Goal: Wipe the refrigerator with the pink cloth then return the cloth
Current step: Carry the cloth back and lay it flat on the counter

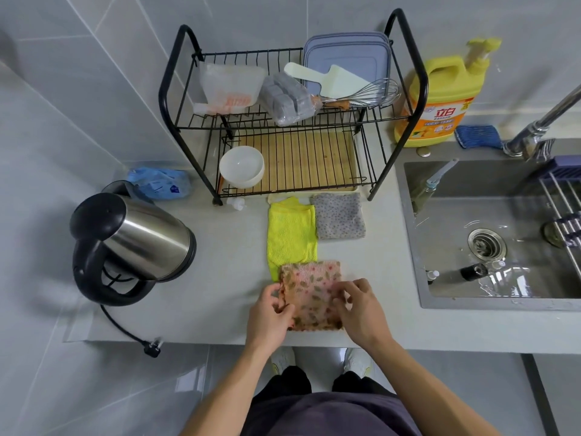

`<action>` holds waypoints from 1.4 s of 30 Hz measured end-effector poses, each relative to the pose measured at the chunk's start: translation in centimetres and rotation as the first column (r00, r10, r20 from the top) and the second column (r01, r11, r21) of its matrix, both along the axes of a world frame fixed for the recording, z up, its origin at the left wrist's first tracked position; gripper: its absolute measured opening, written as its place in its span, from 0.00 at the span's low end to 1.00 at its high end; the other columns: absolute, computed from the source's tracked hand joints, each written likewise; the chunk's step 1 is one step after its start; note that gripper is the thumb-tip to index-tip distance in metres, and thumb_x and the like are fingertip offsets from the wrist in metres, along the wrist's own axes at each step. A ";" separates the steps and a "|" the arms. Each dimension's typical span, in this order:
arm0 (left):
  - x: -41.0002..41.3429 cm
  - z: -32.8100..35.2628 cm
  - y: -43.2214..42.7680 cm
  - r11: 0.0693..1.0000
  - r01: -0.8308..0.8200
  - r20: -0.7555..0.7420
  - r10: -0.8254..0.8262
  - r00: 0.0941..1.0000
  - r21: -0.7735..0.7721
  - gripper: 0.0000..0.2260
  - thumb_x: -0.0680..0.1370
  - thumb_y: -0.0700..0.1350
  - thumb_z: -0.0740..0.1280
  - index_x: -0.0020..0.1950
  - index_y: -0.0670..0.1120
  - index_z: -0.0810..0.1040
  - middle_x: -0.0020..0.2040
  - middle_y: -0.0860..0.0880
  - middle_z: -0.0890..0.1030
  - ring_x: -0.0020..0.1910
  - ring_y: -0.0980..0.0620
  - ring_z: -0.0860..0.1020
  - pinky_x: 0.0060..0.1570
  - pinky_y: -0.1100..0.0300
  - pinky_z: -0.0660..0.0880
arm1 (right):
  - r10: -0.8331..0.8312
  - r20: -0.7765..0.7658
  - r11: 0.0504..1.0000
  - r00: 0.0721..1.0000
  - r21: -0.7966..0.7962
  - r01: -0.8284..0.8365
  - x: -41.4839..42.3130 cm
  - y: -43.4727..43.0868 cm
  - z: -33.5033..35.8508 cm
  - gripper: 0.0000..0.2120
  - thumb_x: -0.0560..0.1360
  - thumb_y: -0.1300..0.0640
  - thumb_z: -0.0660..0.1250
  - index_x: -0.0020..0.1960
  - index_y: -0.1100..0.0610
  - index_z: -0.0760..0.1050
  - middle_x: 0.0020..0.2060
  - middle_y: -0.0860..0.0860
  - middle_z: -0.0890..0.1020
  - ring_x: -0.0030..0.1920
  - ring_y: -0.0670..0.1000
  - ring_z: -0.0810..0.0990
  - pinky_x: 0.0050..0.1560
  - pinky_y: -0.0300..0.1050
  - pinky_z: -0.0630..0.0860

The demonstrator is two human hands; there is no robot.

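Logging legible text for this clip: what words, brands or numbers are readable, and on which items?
"立白": on the orange label of the yellow detergent bottle.
Smaller print on that label: too small to read.
Blue packet behind the kettle: print blurred, unreadable.
Clear bag on the rack: orange print, unreadable.
Pink cloth: pattern only, no text.

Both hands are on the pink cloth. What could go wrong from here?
1. The pink cloth overlaps the yellow cloth; lifting may drag that along.
2. It lies near the front edge of the counter and could slip off if the left hand or right hand loosens.
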State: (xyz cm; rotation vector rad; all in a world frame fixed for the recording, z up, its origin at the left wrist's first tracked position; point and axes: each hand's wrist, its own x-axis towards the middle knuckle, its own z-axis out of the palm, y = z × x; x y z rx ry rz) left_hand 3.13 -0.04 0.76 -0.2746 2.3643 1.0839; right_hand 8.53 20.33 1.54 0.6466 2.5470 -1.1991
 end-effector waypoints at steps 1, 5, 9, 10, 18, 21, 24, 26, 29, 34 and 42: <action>0.0 0.0 0.0 1.000 -0.017 0.011 0.017 1.000 -0.011 0.22 0.79 0.48 0.73 0.72 0.52 0.72 0.52 0.54 0.81 0.46 0.52 0.84 0.51 0.52 0.82 | -0.017 0.016 1.000 1.000 0.009 0.017 0.0 0.0 -0.1 0.09 0.81 0.58 0.68 0.61 0.52 0.79 0.54 0.49 0.75 0.46 0.52 0.80 0.47 0.44 0.75; 0.1 0.1 -0.3 0.993 0.016 0.038 -0.012 0.999 -0.121 0.18 0.79 0.44 0.70 0.68 0.50 0.72 0.46 0.53 0.80 0.41 0.53 0.82 0.38 0.60 0.78 | 0.011 0.166 0.996 0.986 0.080 -0.024 0.1 0.2 -0.6 0.09 0.82 0.56 0.68 0.60 0.55 0.72 0.54 0.51 0.79 0.47 0.54 0.80 0.47 0.45 0.72; 0.2 0.4 0.0 0.974 0.072 -0.030 -0.080 0.996 -0.215 0.17 0.81 0.48 0.68 0.69 0.48 0.73 0.55 0.52 0.77 0.50 0.52 0.77 0.46 0.59 0.72 | -0.027 0.206 0.998 0.978 0.062 0.014 -0.4 0.0 -0.4 0.13 0.82 0.49 0.68 0.59 0.55 0.69 0.46 0.51 0.83 0.44 0.55 0.80 0.43 0.48 0.72; 0.1 0.4 0.2 0.968 0.085 -0.047 -0.099 0.994 -0.238 0.17 0.82 0.49 0.68 0.69 0.48 0.73 0.57 0.52 0.76 0.53 0.51 0.77 0.49 0.58 0.73 | -0.047 0.211 0.998 0.976 0.051 0.037 -0.6 -0.1 -0.5 0.14 0.82 0.48 0.68 0.60 0.55 0.69 0.45 0.51 0.83 0.43 0.55 0.80 0.42 0.48 0.71; -0.2 0.3 1.9 0.927 0.240 -0.232 -0.311 0.922 -0.288 0.21 0.82 0.47 0.69 0.74 0.51 0.70 0.70 0.51 0.71 0.70 0.50 0.72 0.66 0.52 0.75 | -0.229 0.304 0.969 0.925 -0.017 0.246 -0.4 1.3 -0.1 0.08 0.78 0.53 0.69 0.53 0.57 0.75 0.40 0.51 0.81 0.38 0.52 0.79 0.35 0.44 0.72; -0.4 0.3 3.2 0.877 0.379 -0.260 -0.456 0.851 -0.295 0.19 0.84 0.48 0.65 0.76 0.52 0.71 0.70 0.54 0.71 0.70 0.53 0.72 0.67 0.56 0.73 | -0.169 0.321 0.983 0.932 0.124 0.136 0.5 2.6 -0.1 0.11 0.79 0.52 0.68 0.54 0.57 0.71 0.46 0.52 0.80 0.44 0.54 0.79 0.41 0.47 0.73; -1.0 0.1 4.4 0.845 0.405 -0.363 -0.520 0.773 -0.348 0.11 0.84 0.46 0.65 0.65 0.48 0.78 0.63 0.53 0.74 0.62 0.50 0.76 0.59 0.54 0.76 | -0.151 0.175 0.982 0.973 0.138 0.128 0.1 3.2 -0.6 0.14 0.80 0.51 0.68 0.61 0.58 0.71 0.56 0.54 0.79 0.52 0.57 0.78 0.49 0.49 0.73; -1.6 -0.3 4.7 0.850 0.368 -0.431 -0.513 0.742 -0.377 0.09 0.83 0.44 0.67 0.62 0.46 0.80 0.63 0.51 0.76 0.61 0.47 0.76 0.58 0.51 0.78 | -0.125 0.059 0.987 0.990 0.113 0.118 -0.9 3.2 -0.6 0.19 0.82 0.51 0.67 0.70 0.57 0.72 0.62 0.55 0.78 0.58 0.58 0.79 0.56 0.51 0.76; -2.7 -0.6 4.8 0.789 0.417 -0.373 -0.591 0.715 -0.451 0.19 0.83 0.43 0.67 0.74 0.48 0.75 0.74 0.49 0.72 0.72 0.43 0.71 0.68 0.46 0.75 | -0.052 0.025 0.993 0.998 0.104 0.049 -2.6 3.1 -0.6 0.22 0.83 0.54 0.65 0.76 0.57 0.69 0.66 0.56 0.76 0.64 0.59 0.78 0.62 0.53 0.76; -3.5 -0.3 4.9 0.722 0.500 -0.239 -0.655 0.717 -0.478 0.18 0.84 0.40 0.62 0.73 0.51 0.74 0.83 0.51 0.59 0.82 0.46 0.54 0.78 0.49 0.61 | 0.035 0.111 0.989 0.993 0.140 -0.050 -4.0 3.3 -0.4 0.14 0.81 0.60 0.64 0.65 0.59 0.77 0.62 0.56 0.80 0.59 0.58 0.80 0.58 0.50 0.77; -4.2 0.7 5.6 0.851 0.492 -0.298 -0.525 0.797 -0.184 0.11 0.70 0.33 0.68 0.41 0.49 0.72 0.47 0.54 0.77 0.54 0.47 0.76 0.52 0.52 0.75 | 0.037 0.102 0.998 0.994 0.042 -0.041 -4.5 5.0 1.3 0.09 0.71 0.67 0.67 0.42 0.54 0.72 0.43 0.49 0.77 0.46 0.54 0.76 0.38 0.40 0.68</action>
